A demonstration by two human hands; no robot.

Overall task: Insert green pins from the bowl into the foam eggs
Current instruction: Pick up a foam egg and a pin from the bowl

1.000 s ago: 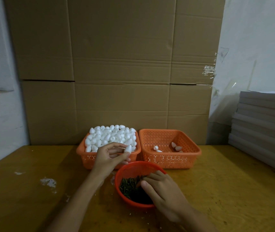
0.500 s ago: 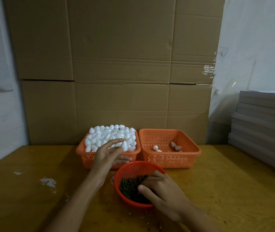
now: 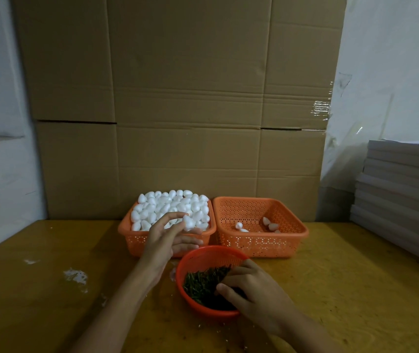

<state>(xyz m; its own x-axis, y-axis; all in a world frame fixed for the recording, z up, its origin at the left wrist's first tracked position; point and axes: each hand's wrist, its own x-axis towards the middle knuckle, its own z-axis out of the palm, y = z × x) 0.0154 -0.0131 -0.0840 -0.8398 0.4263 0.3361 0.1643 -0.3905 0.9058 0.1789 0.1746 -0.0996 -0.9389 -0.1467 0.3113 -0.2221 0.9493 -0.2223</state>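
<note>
Two jobs run at once, low in the frame. The left hand [image 3: 167, 238] holds one foam egg [image 3: 189, 222] just in front of the heaped left basket [image 3: 126, 233]. Its index finger stretches over the egg and the other fingers spread below, so the egg looks lightly pinched at the fingertips rather than gripped. To the right and nearer the bottom edge, the right hand [image 3: 256, 291] reaches into the red bowl [image 3: 203, 252], fingers curled down among the green pins [image 3: 200, 284]. Whether they have closed on a single pin cannot be told, since the tips are buried. More foam eggs [image 3: 167, 205] fill the left basket, while the right basket [image 3: 295, 238], centre-right, holds only a few, so the task seems early. This is the fetching step: egg in hand, pin being sought. Next, the right hand must bring out one pin, and both hands must meet above the table [image 3: 356, 289], with the pin tip aimed squarely at the egg.
</note>
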